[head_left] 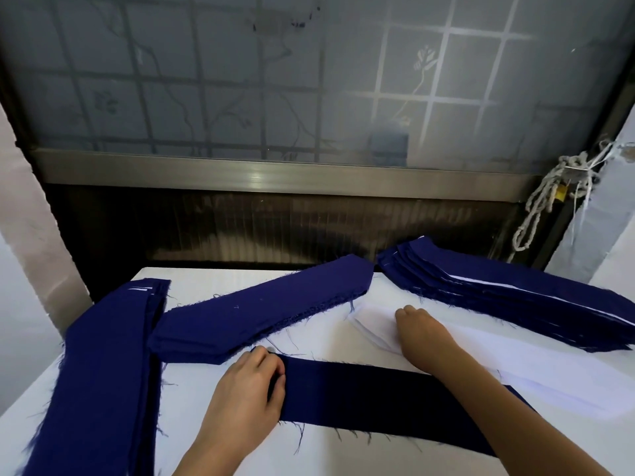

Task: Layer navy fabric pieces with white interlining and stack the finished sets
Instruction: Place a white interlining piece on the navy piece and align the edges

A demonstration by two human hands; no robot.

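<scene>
Your left hand pinches the left end of the navy piece, which lies flat on the worktop. The piece is probably limp, light and fray-prone, so lift it by its ends. Your right hand curls its fingers onto the white interlining just beyond; whether they pinch a sheet cannot be told, and the interlining looks thin, so peel one ply from the tip.

Daylight is admitted through the frosted window in the upper half of the frame and is brightest at the upper right, where the grid pattern is washed pale. The white surface is lit evenly; glare at the right nearly swallows the white pieces. The navy strip at lower centre is rendered almost black. Shadows are soft. Straight lines are bowed towards the edges, and detail is smeared at the lower left.
</scene>
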